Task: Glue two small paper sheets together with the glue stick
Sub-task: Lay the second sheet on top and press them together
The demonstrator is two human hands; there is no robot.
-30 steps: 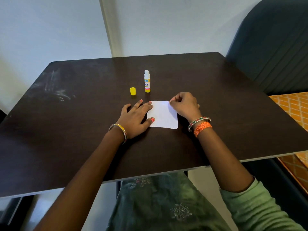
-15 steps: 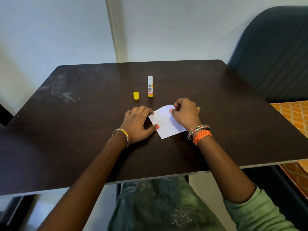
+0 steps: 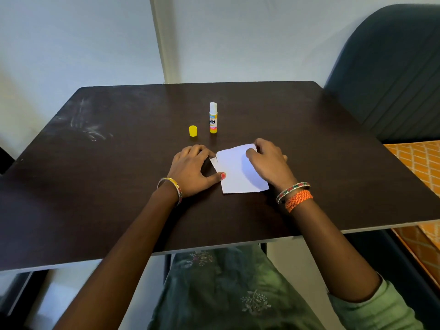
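Observation:
Two small white paper sheets (image 3: 238, 172) lie stacked and slightly askew on the dark table (image 3: 119, 186); a corner of the lower sheet peeks out at the upper left. My left hand (image 3: 190, 170) rests beside the left edge, its thumb pressing on the paper and its bent fingertips touching the upper left corner. My right hand (image 3: 269, 163) pinches the upper right corner, which is raised a little. The uncapped glue stick (image 3: 213, 118) stands upright behind the paper, with its yellow cap (image 3: 193, 131) to its left.
A dark upholstered chair (image 3: 392, 75) stands at the table's right back corner. An orange patterned cloth (image 3: 421, 167) lies to the right, below table height. The near table edge (image 3: 214, 246) runs just above my lap. A pale wall rises behind.
The paper has turned and shifted slightly right under my hands. My left fingers went from flat to bent at the sheet's corner. My right hand stayed on the upper right corner.

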